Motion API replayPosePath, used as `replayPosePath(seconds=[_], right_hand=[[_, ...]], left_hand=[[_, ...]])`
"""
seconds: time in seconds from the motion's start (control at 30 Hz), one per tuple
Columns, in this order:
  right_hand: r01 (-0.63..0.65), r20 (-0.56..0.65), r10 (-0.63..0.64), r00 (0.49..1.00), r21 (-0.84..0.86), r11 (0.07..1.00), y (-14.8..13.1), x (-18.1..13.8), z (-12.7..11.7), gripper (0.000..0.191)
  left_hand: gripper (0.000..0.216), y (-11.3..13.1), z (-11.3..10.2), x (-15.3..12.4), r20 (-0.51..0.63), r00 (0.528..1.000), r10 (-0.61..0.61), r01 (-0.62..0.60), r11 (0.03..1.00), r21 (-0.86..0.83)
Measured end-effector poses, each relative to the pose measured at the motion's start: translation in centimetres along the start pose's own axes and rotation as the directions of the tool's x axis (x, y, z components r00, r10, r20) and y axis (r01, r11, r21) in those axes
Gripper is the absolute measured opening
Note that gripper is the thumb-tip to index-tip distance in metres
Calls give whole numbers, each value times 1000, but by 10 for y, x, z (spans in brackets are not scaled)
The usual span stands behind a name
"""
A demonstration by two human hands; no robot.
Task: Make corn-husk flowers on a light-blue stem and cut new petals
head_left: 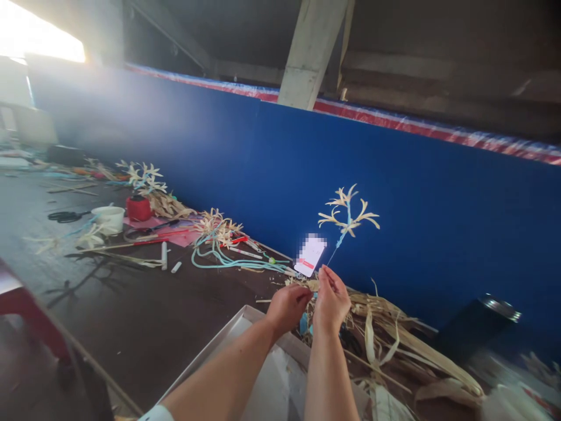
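Observation:
My right hand [332, 301] is pinched shut on the thin stem of a small straw flower [348, 215] with pale leaf-shaped petals and blue wrapping, held upright against the blue wall. My left hand [287, 307] is curled closed just beside it, near the stem's lower end; what it holds is hidden. A white card with a red stripe [310, 255] stands just above my hands. Dried corn husks [394, 336] lie heaped on the table under and to the right of both hands.
A dark wooden table [144, 316] runs along a blue wall [438, 222]. Further left lie blue cord [228, 260], more straw flowers [144, 175], a red spool [138, 207], a white bowl [109, 219], scissors [65, 216]. A white tray [245, 327] sits below my arms; a red stool [26, 310] at left.

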State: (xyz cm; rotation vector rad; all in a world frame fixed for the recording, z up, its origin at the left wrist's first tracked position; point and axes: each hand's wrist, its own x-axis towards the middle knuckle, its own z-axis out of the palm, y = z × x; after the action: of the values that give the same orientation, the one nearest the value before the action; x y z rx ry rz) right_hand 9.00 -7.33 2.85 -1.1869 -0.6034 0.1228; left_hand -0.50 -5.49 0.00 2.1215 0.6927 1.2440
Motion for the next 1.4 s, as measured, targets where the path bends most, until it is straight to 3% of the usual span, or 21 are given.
replayPosePath(seconds=[0.87, 1.4], right_hand=[[7, 19, -5, 1000, -74, 997, 1, 0, -2, 45], [-9, 34, 10, 999, -31, 999, -2, -2, 1, 47]], left_hand=[[19, -3, 2, 0, 9, 1000, -11, 11, 1000, 7], [20, -2, 1, 0, 30, 999, -11, 11, 1000, 0]])
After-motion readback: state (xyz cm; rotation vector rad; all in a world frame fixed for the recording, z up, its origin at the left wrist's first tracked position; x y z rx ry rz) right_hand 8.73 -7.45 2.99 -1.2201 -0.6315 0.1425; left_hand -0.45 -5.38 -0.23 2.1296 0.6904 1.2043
